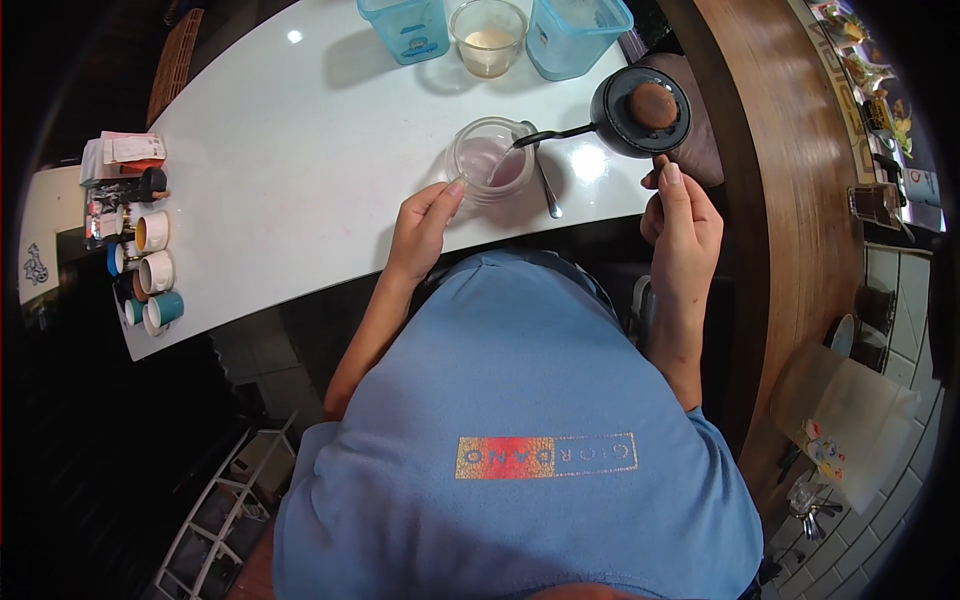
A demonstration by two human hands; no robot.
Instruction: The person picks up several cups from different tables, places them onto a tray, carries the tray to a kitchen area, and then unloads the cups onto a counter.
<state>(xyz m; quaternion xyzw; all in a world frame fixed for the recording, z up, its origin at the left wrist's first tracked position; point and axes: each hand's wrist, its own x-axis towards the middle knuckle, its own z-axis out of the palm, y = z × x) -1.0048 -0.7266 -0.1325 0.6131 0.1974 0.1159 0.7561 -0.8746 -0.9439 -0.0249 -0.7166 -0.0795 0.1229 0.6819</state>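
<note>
My left hand [425, 222] touches the near rim of a clear glass bowl [488, 160] that holds a little pinkish liquid and stands on the white counter [300, 150]. A metal spoon [545, 180] lies against the bowl's right side. My right hand [680, 215] grips the handle end of a small black pan [640, 112] at the counter's right edge. A round brown cake [654, 104] sits in the pan. A thin black handle [555, 134] reaches from the pan toward the bowl.
At the far edge stand two light blue plastic containers [405, 25] [578, 35] and a glass of cream batter [489, 38] between them. Several small cups [152, 270] and packets crowd the counter's left end. A curved wooden ledge [790, 200] runs along the right.
</note>
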